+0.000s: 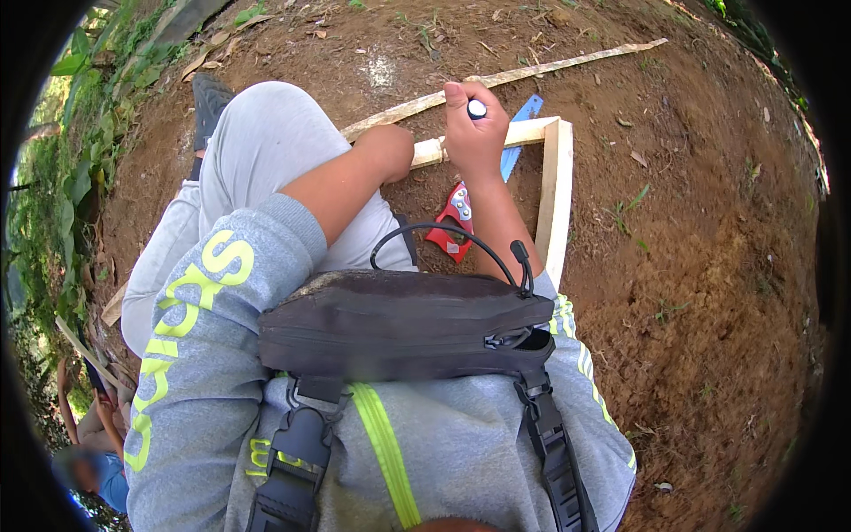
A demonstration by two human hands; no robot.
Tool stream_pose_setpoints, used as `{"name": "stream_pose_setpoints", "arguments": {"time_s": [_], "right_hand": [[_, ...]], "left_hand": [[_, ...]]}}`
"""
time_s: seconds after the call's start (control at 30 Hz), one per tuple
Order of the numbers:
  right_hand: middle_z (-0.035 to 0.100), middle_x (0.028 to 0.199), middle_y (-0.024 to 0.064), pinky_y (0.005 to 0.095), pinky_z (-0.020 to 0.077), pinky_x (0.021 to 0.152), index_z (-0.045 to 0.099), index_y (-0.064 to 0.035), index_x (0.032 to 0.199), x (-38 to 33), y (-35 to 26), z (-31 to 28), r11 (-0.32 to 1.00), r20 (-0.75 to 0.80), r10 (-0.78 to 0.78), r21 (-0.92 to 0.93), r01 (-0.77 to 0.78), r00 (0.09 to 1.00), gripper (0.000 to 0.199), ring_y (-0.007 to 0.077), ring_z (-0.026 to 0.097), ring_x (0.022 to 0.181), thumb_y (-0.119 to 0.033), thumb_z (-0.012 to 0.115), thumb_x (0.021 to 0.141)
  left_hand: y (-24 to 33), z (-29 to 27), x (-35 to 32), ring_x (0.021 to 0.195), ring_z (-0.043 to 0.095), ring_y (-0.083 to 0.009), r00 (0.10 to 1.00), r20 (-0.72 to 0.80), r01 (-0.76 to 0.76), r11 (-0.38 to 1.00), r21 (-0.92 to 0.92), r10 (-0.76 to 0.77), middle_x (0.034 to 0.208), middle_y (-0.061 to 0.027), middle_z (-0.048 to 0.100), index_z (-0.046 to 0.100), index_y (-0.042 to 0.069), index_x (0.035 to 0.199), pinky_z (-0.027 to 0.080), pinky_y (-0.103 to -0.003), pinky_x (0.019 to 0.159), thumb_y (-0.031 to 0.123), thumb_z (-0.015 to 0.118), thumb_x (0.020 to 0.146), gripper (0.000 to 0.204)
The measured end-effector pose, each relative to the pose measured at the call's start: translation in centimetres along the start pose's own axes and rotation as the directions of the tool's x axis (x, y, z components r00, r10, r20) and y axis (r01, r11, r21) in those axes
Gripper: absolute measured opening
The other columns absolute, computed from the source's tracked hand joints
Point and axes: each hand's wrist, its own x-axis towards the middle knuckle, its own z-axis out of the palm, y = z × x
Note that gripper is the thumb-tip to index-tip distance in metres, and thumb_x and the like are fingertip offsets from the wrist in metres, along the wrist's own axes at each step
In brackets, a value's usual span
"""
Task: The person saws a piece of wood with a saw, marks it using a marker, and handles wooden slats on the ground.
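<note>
Crouching over bare brown soil, you have both hands down at a wooden frame (555, 191) made of pale slats joined at a corner. Your right hand (474, 133) is closed in a fist around a dark marker (477, 109) whose white end cap shows at the top of the fist; the fist sits on the upper slat of the frame, near the corner. Your left hand (390, 149) is curled, knuckles up, and rests on the cut end of that same slat, just beside the right hand; whether its fingers actually clasp the wood you cannot tell from this angle.

Just beyond your hands lies 1 long thin wooden strip (505, 78), running diagonally across the ground from near your left hand toward the upper right. A handsaw with a blue blade (521, 124) and a red handle (452, 223) lies on the dirt inside the frame, partly hidden under your right forearm.

A dark pouch (403, 328) with black straps and buckles hangs on your chest over a grey sweatshirt with yellow-green stripes. Your grey-trousered knee (266, 142) rises to the left of the frame. Green plants (71, 168) edge the soil on the left, and another person (89, 443) is partly visible at the lower left rim.
</note>
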Motion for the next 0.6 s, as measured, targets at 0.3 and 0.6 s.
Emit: {"name": "stream_pose_setpoints", "arguments": {"time_s": [0.3,0.6], "right_hand": [[0.065,0.074,0.0009,0.0316,0.0500,0.070,0.075,-0.0019,0.094,0.8,-0.2,-1.0,0.993,0.067,0.117,0.009,-0.118,0.991,0.029,0.0121,0.061,0.075,-0.030,0.077,0.102],[0.064,0.142,0.0211,0.0451,0.0494,0.110,0.070,-0.0065,0.139,1.3,-3.3,-3.4,0.900,0.167,-0.004,-0.430,0.077,0.986,0.057,0.0366,0.062,0.131,-0.044,0.078,0.096]], "left_hand": [[0.7,-2.8,-1.6,0.103,0.076,-0.0399,0.816,-0.558,-0.429,0.806,-0.409,0.152,0.112,-0.0202,0.079,0.075,0.004,0.123,0.060,-0.047,0.091,0.029,0.076,0.087,0.044],[2.7,-5.8,-2.5,0.100,0.074,-0.0412,0.820,-0.561,-0.386,0.832,-0.399,0.112,0.106,-0.0224,0.077,0.075,0.003,0.110,0.057,-0.049,0.088,0.023,0.072,0.091,0.028]]}}
